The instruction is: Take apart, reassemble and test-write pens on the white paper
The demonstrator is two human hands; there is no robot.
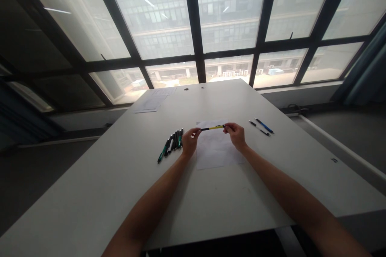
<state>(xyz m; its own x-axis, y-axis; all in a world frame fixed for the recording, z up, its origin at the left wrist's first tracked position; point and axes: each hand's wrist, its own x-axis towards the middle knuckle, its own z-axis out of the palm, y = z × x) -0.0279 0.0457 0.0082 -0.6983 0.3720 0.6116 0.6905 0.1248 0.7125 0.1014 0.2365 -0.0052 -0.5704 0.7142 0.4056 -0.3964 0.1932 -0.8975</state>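
A yellow and black pen is held level above a white sheet of paper in the middle of the table. My left hand pinches its left end and my right hand pinches its right end. A row of several dark pens lies just left of my left hand. Two more pens, one blue, lie to the right of my right hand.
The white table stretches toward a wall of large windows. Sheets of paper lie at its far left corner. Two small round holes sit near the far edge. Grey floor flanks both sides.
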